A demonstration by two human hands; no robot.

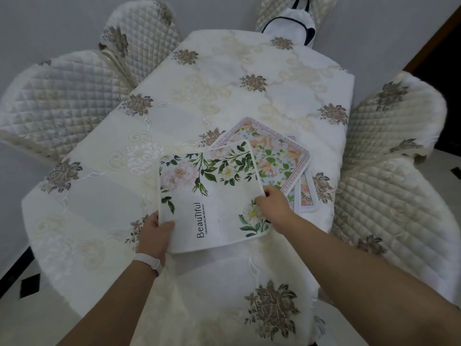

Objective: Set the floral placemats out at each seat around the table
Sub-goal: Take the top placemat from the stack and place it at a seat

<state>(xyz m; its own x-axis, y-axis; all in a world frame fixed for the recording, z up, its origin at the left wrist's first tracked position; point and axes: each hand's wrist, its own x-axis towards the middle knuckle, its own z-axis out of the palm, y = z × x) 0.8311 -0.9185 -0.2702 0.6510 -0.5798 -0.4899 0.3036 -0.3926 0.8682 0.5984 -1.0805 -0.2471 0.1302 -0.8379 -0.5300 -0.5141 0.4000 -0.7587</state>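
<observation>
A white floral placemat [212, 196] printed with "Beautiful" lies on top of a small stack near the table's near right side. My left hand [156, 231] pinches its near left corner. My right hand [274, 203] grips its right edge. Under it a pink-bordered floral placemat [279, 151] sticks out toward the far right, and the edge of a third placemat [308, 196] shows beneath that. The table [237, 78] carries a cream embroidered cloth with brown flower motifs.
Quilted cream chairs ring the table: two on the left [50, 96] [139, 33], one on the right [394, 146], one at the far end [294, 11] with a white dark-trimmed bag [289, 26] on it, and one seat just below me [237, 308].
</observation>
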